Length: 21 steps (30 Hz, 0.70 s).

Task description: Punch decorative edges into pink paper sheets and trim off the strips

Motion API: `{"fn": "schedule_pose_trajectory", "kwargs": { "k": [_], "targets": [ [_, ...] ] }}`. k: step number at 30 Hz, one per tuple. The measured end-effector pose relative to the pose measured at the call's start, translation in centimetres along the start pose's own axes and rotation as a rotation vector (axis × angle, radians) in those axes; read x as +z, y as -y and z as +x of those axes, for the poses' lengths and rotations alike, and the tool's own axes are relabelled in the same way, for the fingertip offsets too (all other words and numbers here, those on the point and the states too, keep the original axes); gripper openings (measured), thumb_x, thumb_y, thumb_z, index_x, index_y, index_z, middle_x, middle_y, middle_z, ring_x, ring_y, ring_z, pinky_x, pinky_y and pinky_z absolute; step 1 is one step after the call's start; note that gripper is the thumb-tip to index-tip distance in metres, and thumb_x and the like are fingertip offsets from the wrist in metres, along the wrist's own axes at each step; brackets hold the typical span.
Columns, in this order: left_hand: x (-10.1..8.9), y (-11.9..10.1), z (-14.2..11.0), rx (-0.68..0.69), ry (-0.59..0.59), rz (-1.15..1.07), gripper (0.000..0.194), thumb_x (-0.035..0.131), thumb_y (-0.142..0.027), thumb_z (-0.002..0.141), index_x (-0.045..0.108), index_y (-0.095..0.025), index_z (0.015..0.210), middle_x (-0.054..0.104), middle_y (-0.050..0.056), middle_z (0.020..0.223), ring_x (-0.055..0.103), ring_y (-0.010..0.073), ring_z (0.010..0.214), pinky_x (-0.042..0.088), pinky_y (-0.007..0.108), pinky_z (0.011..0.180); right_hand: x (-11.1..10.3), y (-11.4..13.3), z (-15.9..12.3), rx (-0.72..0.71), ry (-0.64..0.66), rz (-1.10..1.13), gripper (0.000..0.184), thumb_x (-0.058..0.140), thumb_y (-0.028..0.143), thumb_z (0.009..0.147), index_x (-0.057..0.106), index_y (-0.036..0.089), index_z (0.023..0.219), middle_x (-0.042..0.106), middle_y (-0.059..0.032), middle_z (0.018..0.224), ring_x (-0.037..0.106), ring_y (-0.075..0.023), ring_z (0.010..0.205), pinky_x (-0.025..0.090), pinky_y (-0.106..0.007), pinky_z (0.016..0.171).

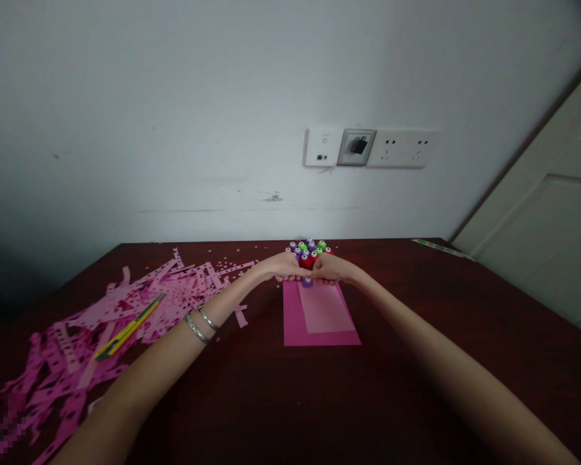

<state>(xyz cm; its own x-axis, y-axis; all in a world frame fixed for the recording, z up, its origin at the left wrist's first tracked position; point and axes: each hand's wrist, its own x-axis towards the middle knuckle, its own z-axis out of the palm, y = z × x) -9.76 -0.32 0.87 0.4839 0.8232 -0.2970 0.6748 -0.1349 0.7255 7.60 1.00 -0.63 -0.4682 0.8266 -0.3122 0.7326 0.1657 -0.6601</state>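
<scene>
My left hand [285,265] and my right hand [333,268] meet over the top end of a magenta sheet [295,332]. Their fingers are curled in, with the thumbs close together. Between them a small purple craft punch [306,282] shows in part, and both hands grip it. A lighter pink sheet [325,310] lies on the magenta one, its upper end beneath the hands. Just behind the hands stand several small red, green and purple craft punches [311,245] with white and black dots on top; the hands partly hide them.
Pink paper strips [174,297] full of punched holes are heaped on the left of the dark red table [252,400]. A yellow utility knife [130,327] lies on the heap. A flat ruler-like strip [443,248] rests at the far right edge. Behind is a wall with sockets [401,148].
</scene>
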Motion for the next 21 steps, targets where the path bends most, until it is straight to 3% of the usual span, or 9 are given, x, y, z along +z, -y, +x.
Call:
{"fn": "schedule_pose_trajectory", "kwargs": {
  "k": [4, 7, 10, 14, 18, 21],
  "targets": [
    [-0.6, 0.7, -1.1, 0.055, -0.123, 0.05, 0.035, 0.06, -0.047, 0.067, 0.059, -0.014, 0.056, 0.049, 0.001, 0.051, 0.041, 0.0085, 0.045, 0.029, 0.024, 0.043, -0.2, -0.4, -1.2, -0.099, -0.114, 0.078, 0.041, 0.055, 0.049, 0.075, 0.056, 0.014, 0.054, 0.049, 0.0002, 0.045, 0.039, -0.0068, 0.039, 0.03, -0.021, 0.038],
    [-0.2, 1.6, -1.3, 0.127, -0.196, 0.142, 0.026, 0.06, -0.038, 0.069, 0.062, -0.014, 0.061, 0.054, 0.002, 0.056, 0.047, 0.01, 0.052, 0.034, 0.023, 0.049, -0.3, -0.7, -1.9, -0.153, -0.143, 0.067, 0.031, 0.06, 0.043, 0.072, 0.061, 0.013, 0.064, 0.051, 0.0011, 0.051, 0.04, -0.0067, 0.043, 0.031, -0.02, 0.041],
    [1.6, 2.1, -1.8, 0.198, -0.276, 0.35, 0.018, 0.056, -0.029, 0.073, 0.064, -0.014, 0.068, 0.059, 0.004, 0.067, 0.052, 0.0127, 0.063, 0.038, 0.024, 0.056, -0.2, -1.5, -1.8, -0.218, -0.126, 0.027, 0.031, 0.067, 0.037, 0.067, 0.065, 0.012, 0.086, 0.057, 0.0002, 0.063, 0.046, -0.0079, 0.052, 0.035, -0.02, 0.047],
    [5.4, 1.2, -3.9, 0.312, -0.499, 0.709, 0.025, 0.039, -0.021, 0.084, 0.063, -0.013, 0.083, 0.059, 0.01, 0.091, 0.051, 0.0206, 0.09, 0.042, 0.029, 0.068, 0.4, -2.5, -1.0, -0.322, -0.108, -0.072, 0.046, 0.068, 0.034, 0.066, 0.062, 0.011, 0.105, 0.06, -0.0021, 0.074, 0.05, -0.0105, 0.061, 0.038, -0.022, 0.054],
    [8.8, 0.2, -5.7, 0.366, -0.409, 0.923, 0.026, 0.043, -0.011, 0.078, 0.059, -0.008, 0.098, 0.057, 0.015, 0.1, 0.048, 0.0262, 0.1, 0.04, 0.038, 0.083, 0.9, -2.8, -0.6, -0.362, -0.139, -0.145, 0.044, 0.065, 0.031, 0.07, 0.061, 0.011, 0.11, 0.06, -0.0025, 0.076, 0.049, -0.0103, 0.061, 0.037, -0.022, 0.053],
    [10.0, 0.0, -6.2, 0.382, -0.327, 0.944, 0.042, 0.048, -0.009, 0.072, 0.051, -0.006, 0.113, 0.054, 0.018, 0.111, 0.046, 0.0287, 0.106, 0.038, 0.04, 0.087, 1.1, -2.8, -0.6, -0.389, -0.149, -0.169, 0.039, 0.063, 0.03, 0.073, 0.063, 0.013, 0.108, 0.058, -0.0012, 0.072, 0.048, -0.01, 0.059, 0.036, -0.022, 0.053]
  ]
}}
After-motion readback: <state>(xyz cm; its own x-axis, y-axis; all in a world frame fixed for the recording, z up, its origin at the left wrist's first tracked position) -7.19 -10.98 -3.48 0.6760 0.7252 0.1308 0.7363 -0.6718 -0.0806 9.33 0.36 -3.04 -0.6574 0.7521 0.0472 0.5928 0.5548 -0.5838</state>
